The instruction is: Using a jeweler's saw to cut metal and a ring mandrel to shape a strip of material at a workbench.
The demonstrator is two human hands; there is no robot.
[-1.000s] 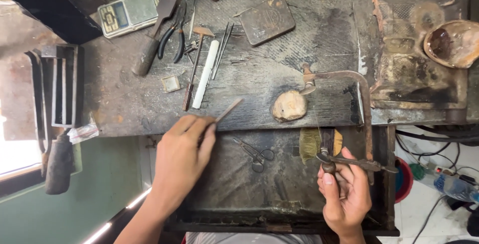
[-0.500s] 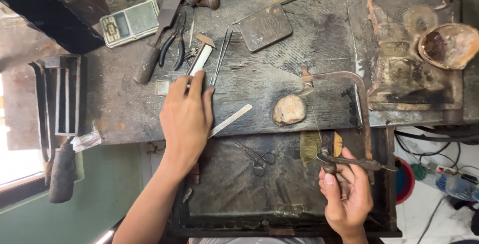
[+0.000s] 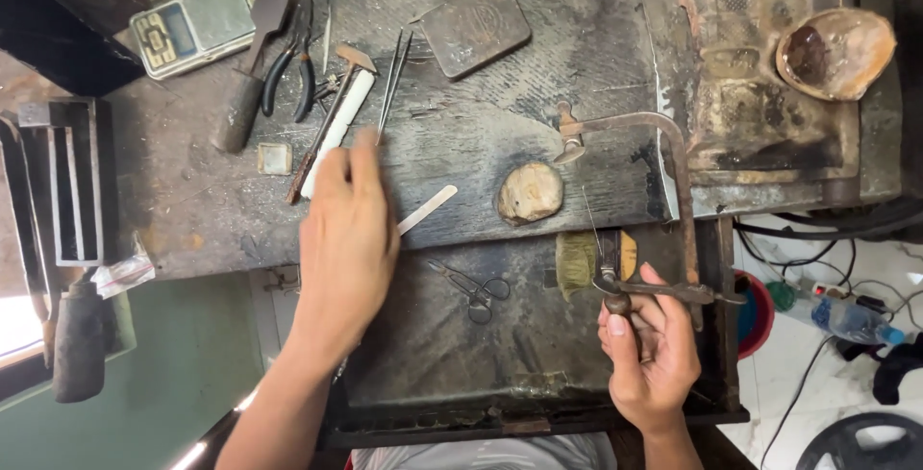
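Observation:
My left hand (image 3: pixel 346 235) hovers over the dark wooden bench (image 3: pixel 538 114), fingers stretched out and holding nothing. Its fingertips are just below the tips of the thin tweezers (image 3: pixel 392 71) and beside a white-handled tool (image 3: pixel 336 124). A flat pale metal strip (image 3: pixel 429 209) lies on the bench just right of that hand. My right hand (image 3: pixel 654 350) grips the handle of a rusty jeweller's saw frame (image 3: pixel 673 177), which stands over the bench edge and the open drawer (image 3: pixel 433 364).
Pliers (image 3: pixel 288 66), a small digital scale (image 3: pixel 192 26), a square metal plate (image 3: pixel 474 26) and an oval pale lump (image 3: pixel 529 191) lie on the bench. Small scissors (image 3: pixel 476 287) and a brush (image 3: pixel 577 259) sit in the drawer. A shell bowl (image 3: pixel 832 52) rests at the far right.
My left hand let go of the metal strip at the bench edge and moved up towards the tweezers and white-handled tool. My right hand has kept still on the saw frame.

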